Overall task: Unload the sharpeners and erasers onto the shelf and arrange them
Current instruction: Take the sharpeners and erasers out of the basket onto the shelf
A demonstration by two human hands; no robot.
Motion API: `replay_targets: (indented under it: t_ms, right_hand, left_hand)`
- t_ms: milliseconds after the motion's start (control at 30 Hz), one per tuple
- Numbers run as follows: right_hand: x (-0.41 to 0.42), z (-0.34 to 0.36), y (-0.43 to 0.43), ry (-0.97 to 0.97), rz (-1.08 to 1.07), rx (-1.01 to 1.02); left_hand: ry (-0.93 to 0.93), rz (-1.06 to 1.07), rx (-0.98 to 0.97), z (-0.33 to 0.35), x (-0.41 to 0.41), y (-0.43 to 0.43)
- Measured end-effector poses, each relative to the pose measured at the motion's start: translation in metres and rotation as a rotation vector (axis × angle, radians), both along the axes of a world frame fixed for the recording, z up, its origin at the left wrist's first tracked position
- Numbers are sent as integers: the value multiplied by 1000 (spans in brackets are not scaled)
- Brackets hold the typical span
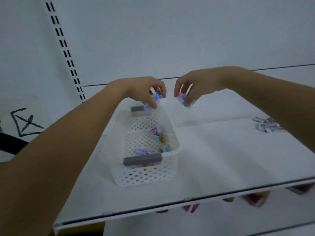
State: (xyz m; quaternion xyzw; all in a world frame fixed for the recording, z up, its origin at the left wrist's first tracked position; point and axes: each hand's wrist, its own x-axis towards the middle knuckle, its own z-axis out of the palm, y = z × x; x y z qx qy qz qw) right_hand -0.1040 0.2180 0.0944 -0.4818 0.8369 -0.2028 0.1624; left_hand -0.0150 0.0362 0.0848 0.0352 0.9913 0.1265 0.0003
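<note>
Left hand (144,89) pinches pastel sharpeners (154,99) over white perforated basket (144,176); right hand (192,86) pinches pink-blue sharpeners (181,98) above shelf (221,150).

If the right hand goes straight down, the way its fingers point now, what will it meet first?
Most likely the bare shelf, just right of the basket. The right hand holds small pastel pieces, so those would touch first. Depth is unclear; the basket rim may be close.

Pastel sharpeners (157,134) loose in basket (144,178), others (181,97) held aloft near its far end, cluster (267,125) on shelf (221,159) right
</note>
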Motion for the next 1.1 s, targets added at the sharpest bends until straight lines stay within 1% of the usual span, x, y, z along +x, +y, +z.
replay_targets:
  t_ms: [100, 233, 333, 500, 667, 800, 900, 1100]
  right_hand:
    - [-13, -6, 34, -47, -54, -70]
    - [-38, -19, 104, -83, -125, -58]
    - [-59, -27, 168, -83, -201, -22]
    - [-91, -40, 280, -53, -320, 34]
    - [-119, -61, 385, -125, -467, -6]
    - [-143, -83, 458, -143, -591, -20]
    - [-165, -97, 500, -140, -667, 1]
    - [-224, -108, 547, -117, -726, -19]
  left_hand:
    - [11, 3, 27, 6, -14, 31]
    - [20, -26, 61, 10, -40, 85]
    - [18, -82, 72, 6, -67, 143]
    - [-36, -198, 83, -15, -121, 246]
    - [-76, -326, 25, -31, -179, 348]
    - [-94, -443, -15, -44, -224, 420]
    - [-101, -530, -49, -55, -258, 464]
    - [-78, -595, -47, -64, -336, 518]
